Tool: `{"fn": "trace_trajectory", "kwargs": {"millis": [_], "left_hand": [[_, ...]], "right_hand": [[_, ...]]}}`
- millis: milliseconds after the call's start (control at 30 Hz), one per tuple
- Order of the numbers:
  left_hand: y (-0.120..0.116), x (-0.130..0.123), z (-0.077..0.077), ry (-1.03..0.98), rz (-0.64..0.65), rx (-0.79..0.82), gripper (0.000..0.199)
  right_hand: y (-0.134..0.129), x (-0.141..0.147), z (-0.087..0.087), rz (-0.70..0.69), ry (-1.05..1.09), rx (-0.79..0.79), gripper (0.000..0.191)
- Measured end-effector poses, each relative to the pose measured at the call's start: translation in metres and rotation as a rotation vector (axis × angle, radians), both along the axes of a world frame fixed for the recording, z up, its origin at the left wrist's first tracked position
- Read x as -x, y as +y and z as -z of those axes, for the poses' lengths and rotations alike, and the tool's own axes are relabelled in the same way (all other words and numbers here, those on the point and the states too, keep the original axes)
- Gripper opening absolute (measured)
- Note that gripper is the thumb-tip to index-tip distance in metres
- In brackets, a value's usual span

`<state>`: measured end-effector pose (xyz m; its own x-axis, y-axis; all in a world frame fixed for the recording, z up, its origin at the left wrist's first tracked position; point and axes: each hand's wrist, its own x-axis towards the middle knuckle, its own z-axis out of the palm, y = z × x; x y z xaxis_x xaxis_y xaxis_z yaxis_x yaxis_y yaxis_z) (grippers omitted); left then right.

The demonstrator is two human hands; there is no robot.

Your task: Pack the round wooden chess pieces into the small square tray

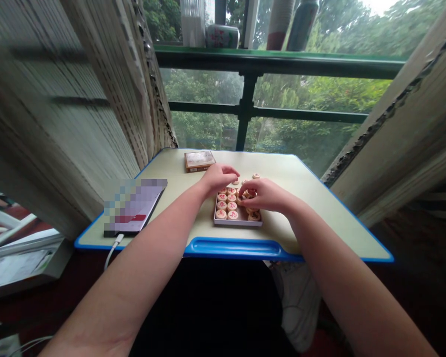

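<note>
A shallow white box point(238, 223) sits near the table's front edge. Round wooden pieces with red characters point(232, 206) stand in columns at its left, and further pieces point(254, 216) lie along its right side. My right hand point(262, 193) reaches over the box, its fingers pinched around a round piece point(241, 197). Just beyond the box, my left hand point(219, 177) has its fingertips closed at a loose piece point(236, 181). Another loose piece point(256, 175) lies farther back on the table, with one more partly seen beside my right hand.
A brown flat box point(199, 161) lies at the back of the blue-edged table point(319, 218). At the left is a tablet point(137, 206) with a white cable point(113, 250). Cans and cups stand on the green window ledge point(282, 59). Curtains hang on both sides.
</note>
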<state>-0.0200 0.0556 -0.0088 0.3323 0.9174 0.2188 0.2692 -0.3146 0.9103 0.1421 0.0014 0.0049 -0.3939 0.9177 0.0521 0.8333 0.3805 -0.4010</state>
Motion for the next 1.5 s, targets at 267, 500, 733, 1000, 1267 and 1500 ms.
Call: {"fn": "trace_trajectory", "kwargs": {"millis": [267,500,733,1000,1267,1500], "left_hand": [[0.003,0.0,0.003,0.016,-0.003,-0.015,0.022],[0.005,0.001,0.005,0.033,-0.001,-0.014,0.022],[0.005,0.003,0.005,0.073,0.003,-0.078,0.024],[0.007,0.001,0.008,0.157,0.103,0.017,0.024],[0.008,0.001,0.009,0.144,0.074,0.197,0.045],[0.015,0.002,0.016,0.087,0.056,0.172,0.057]], "right_hand": [[-0.002,0.001,-0.003,-0.023,0.006,0.001,0.024],[-0.003,0.002,-0.005,-0.03,0.001,0.006,0.02],[-0.003,-0.001,-0.006,-0.026,0.019,-0.053,0.024],[0.023,-0.016,0.013,0.212,0.022,-0.359,0.026],[0.041,-0.03,0.034,0.231,-0.108,-0.206,0.029],[0.032,-0.027,0.024,0.195,-0.068,-0.169,0.028]]}}
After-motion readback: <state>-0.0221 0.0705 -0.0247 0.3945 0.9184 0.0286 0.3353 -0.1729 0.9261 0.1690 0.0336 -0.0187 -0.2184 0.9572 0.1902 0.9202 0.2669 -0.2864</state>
